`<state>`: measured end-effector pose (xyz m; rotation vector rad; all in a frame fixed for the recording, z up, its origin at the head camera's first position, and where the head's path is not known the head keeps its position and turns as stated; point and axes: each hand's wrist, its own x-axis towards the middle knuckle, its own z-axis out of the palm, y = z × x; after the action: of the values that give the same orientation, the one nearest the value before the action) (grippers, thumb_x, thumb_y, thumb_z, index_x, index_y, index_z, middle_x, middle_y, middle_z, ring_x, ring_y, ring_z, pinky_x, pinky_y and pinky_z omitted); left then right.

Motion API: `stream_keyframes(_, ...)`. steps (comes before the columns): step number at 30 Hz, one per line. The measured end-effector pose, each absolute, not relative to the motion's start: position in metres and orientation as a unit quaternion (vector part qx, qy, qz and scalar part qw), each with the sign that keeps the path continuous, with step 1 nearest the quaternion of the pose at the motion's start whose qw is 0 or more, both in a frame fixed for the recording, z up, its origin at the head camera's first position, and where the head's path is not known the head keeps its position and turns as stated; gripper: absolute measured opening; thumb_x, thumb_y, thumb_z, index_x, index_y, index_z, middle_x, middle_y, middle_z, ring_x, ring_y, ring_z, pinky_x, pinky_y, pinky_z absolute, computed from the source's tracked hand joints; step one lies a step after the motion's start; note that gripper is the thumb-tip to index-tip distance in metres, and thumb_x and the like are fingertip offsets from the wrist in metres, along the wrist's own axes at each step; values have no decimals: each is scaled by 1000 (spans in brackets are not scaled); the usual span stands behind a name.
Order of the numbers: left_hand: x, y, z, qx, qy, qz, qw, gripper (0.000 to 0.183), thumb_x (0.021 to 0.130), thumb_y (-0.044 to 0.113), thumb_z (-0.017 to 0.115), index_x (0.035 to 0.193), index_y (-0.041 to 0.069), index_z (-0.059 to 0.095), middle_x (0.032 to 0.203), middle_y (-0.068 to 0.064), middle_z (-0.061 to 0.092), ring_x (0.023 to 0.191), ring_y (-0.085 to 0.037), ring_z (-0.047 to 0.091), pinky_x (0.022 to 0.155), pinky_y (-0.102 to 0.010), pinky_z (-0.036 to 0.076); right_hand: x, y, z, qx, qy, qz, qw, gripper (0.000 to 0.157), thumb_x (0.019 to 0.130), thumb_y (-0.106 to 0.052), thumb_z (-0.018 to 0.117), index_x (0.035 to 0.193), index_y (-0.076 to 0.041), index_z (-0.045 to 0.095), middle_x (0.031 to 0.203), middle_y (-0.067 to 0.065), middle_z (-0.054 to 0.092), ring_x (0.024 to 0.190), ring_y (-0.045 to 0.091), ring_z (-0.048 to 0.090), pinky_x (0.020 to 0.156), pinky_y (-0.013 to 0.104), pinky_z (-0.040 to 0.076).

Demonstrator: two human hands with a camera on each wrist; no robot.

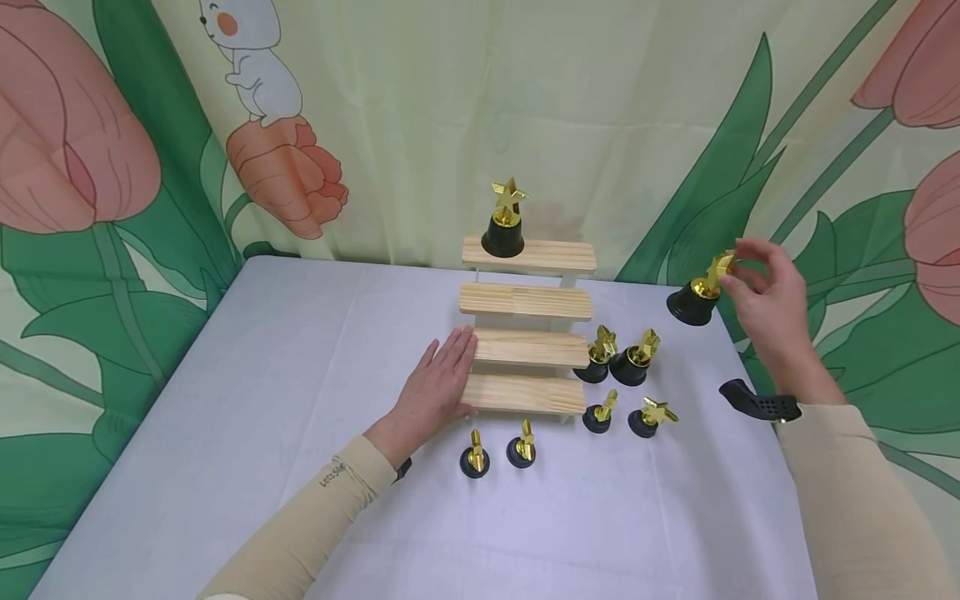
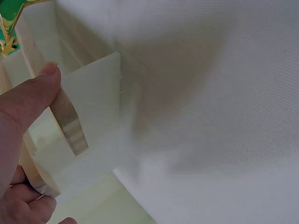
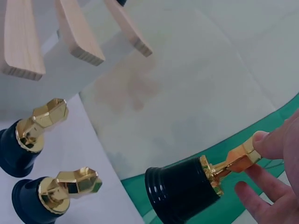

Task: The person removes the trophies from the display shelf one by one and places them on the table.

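A stepped wooden shelf (image 1: 525,393) with pale plank tiers stands mid-table. My left hand (image 1: 437,383) rests against its left side, fingers laid along the end of one plank. In the left wrist view the thumb (image 2: 35,95) presses on another plank's end. Off to the right, my right hand (image 1: 772,300) pinches a gold star trophy (image 1: 693,302) by its star, the black base tilted downward and raised. In the right wrist view thumb and fingers meet at the star (image 3: 243,156). Another star trophy (image 1: 504,225) stands upright on the top tier.
Two trophies (image 1: 633,360) stand close together right of the shelf, one partly behind a plank. Smaller star trophies (image 1: 597,415) stand nearer, with two more (image 1: 521,448) before the shelf. A printed curtain (image 1: 420,125) hangs behind the white-covered table (image 1: 300,367).
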<state>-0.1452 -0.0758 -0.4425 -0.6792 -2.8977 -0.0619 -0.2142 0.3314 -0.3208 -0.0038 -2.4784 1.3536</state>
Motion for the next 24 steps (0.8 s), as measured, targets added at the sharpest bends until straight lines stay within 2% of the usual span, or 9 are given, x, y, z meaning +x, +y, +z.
stream_keyframes(14,-146,-77,-443,-232,-968,-26,89,115,58,50,76,143,3,15,151,-10,14,139,-23,13,112,-43,18,-202,340,-339,-37,-889,432,144,50,89,-18,53,133,-31,35,132,-7,40,124,13,44,92,17,44)
stream_keyframes(20,-146,-76,-443,-230,-969,-27,85,114,58,50,76,143,3,15,151,-10,13,139,-23,13,112,-43,17,-198,344,-348,-52,-897,419,130,50,90,-22,51,135,-33,33,137,-5,36,126,12,42,97,26,43)
stream_keyframes(24,-146,-76,-442,-229,-970,-28,81,116,58,49,76,143,3,14,151,-10,12,139,-23,12,112,-44,17,-196,347,-354,-56,-900,415,122,51,89,-23,52,135,-34,32,139,-3,35,126,13,41,95,22,44)
